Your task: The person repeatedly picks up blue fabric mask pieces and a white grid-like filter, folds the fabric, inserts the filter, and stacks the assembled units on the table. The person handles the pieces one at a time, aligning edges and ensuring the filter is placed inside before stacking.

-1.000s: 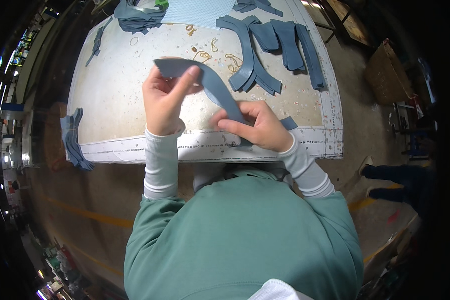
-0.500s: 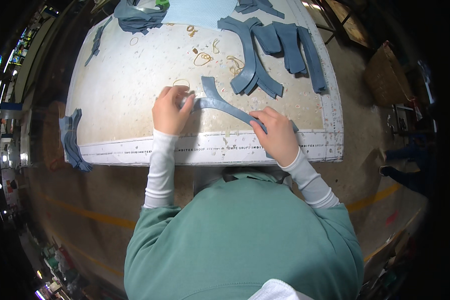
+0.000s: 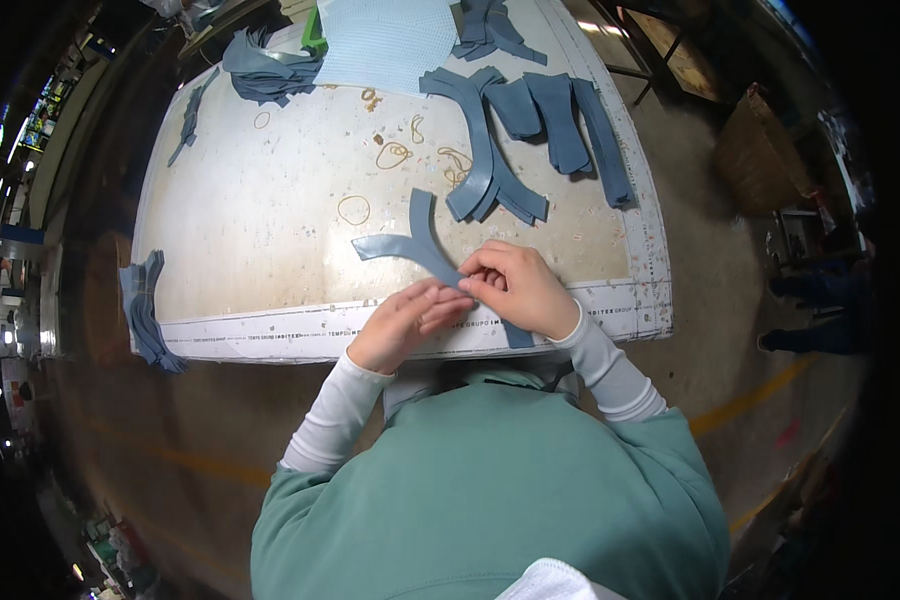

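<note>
A curved blue-grey leather-like piece (image 3: 395, 246) lies near the front of the table, forming a Y with another strip (image 3: 423, 222). Where they meet, my right hand (image 3: 522, 288) pinches them between thumb and bent fingers. My left hand (image 3: 406, 322) is palm inward beside that spot, its fingers stretched out and close to the right fingertips; nothing shows in its grasp. A blue strip end (image 3: 517, 335) sticks out below my right hand. A loose tan rubber band (image 3: 354, 210) rests just beyond the pieces.
Beyond lie more rubber bands (image 3: 394, 155) and a stack of curved blue pieces (image 3: 477, 150). Other blue stacks include straight ones (image 3: 560, 125), a heap (image 3: 260, 72) and a bundle over the left edge (image 3: 147, 310). A pale gridded sheet (image 3: 385, 45) covers the back. A woven basket (image 3: 760, 155) stands right.
My left hand has let go of the curved piece's left end and come down toward my right hand. My right hand has shifted slightly left along the strips.
</note>
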`<state>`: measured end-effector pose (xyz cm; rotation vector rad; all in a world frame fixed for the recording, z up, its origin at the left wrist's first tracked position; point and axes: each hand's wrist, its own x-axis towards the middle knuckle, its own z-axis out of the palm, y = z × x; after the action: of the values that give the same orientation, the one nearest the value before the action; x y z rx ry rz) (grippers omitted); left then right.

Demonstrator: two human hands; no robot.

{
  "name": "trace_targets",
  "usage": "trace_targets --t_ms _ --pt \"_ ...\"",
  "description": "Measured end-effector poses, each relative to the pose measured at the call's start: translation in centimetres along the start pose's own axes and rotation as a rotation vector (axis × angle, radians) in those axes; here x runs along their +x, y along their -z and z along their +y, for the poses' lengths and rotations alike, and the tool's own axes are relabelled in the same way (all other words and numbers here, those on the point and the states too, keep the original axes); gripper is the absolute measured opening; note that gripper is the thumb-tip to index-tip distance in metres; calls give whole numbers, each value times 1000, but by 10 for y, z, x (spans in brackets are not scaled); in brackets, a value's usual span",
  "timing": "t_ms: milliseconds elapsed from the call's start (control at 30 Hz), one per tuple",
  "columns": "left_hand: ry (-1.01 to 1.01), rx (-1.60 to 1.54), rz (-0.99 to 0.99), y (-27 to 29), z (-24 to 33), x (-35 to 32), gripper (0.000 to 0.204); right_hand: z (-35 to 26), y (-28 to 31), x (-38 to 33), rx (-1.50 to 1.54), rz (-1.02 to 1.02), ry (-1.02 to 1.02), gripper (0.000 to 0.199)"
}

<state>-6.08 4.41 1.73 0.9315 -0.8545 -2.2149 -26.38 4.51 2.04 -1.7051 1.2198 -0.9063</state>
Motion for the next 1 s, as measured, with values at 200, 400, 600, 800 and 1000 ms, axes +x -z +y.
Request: trace_targets --t_ms 200,400,600,800,1000 --pt "-281 144 118 10 61 54 35 -12 18 16 256 32 19 18" --pt "-445 534 67 -5 136 142 21 15 35 66 272 331 163 27" --pt "-463 962 335 9 146 208 30 56 50 117 -74 490 -46 27" --pt "-509 1169 353 24 102 192 22 65 45 125 -160 541 -25 26" --pt "-574 1575 329 4 88 178 23 58 43 102 -685 466 30 20"
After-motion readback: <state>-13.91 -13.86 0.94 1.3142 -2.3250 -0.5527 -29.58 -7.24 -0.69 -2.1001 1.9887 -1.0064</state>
